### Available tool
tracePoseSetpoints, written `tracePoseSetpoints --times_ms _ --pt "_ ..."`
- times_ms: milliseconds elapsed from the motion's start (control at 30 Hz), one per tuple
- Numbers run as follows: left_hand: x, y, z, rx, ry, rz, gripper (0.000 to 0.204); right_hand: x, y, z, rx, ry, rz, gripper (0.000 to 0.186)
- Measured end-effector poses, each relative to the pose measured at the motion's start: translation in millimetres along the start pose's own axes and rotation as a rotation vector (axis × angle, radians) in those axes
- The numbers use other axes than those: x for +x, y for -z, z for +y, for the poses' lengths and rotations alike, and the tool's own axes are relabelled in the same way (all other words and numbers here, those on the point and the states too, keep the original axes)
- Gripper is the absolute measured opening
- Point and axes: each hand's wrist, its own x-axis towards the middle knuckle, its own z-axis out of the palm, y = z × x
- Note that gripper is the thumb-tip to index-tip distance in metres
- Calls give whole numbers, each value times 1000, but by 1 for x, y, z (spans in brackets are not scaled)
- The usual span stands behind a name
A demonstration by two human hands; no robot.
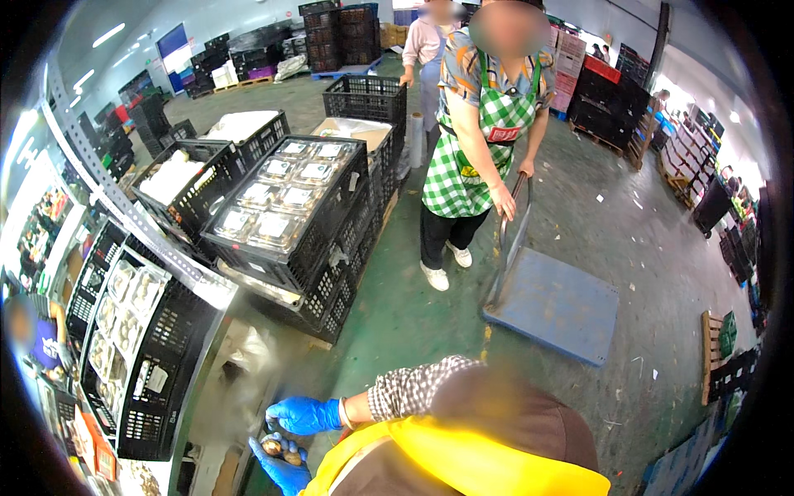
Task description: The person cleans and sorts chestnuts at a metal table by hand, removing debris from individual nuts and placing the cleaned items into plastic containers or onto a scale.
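My left hand (pixel 285 476), in a blue glove, is cupped round a few small, round, brown-and-pale mushrooms (pixel 271 447) at the lower edge. Just above it is my right hand (pixel 306 416), also blue-gloved, its fingers curled together. A small dark bit shows at those fingertips, too unclear to name. The right arm wears a checked sleeve (pixel 413 387). Both hands are over the edge of a work surface (pixel 198 438), beside blurred clear plastic (pixel 248 351).
Left stands a black crate (pixel 153 405) of packed trays. Beyond are stacked crates with clear-lidded boxes (pixel 277 194). A person in a green checked apron (pixel 475 157) grips the handle of a blue platform trolley (pixel 554 302). Another person (pixel 426 50) stands behind.
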Motion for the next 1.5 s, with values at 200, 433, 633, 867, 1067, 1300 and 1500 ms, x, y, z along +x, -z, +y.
tracePoseSetpoints --times_ms 200,433,633,867,1067,1300,1500 --pt "-23 24 33 -24 -42 178 44 18 -60 10 99 9 -100 15" --pt "-48 99 64 -107 -56 233 40 39 -144 -7 236 -22 -257 13" --pt "-75 170 61 -320 -236 435 45 37 -203 -20 122 103 -495 13" --pt "-131 255 26 -605 -285 727 46 37 -295 -40 156 262 -787 18" --pt "-144 279 23 -729 -312 875 44 39 -337 -40 115 119 -1050 34" --pt "-113 351 77 -690 -322 902 42 108 -424 -33 272 176 -1149 67" --pt "-62 434 181 -290 -383 751 32 203 -507 -56 195 476 -1315 54"
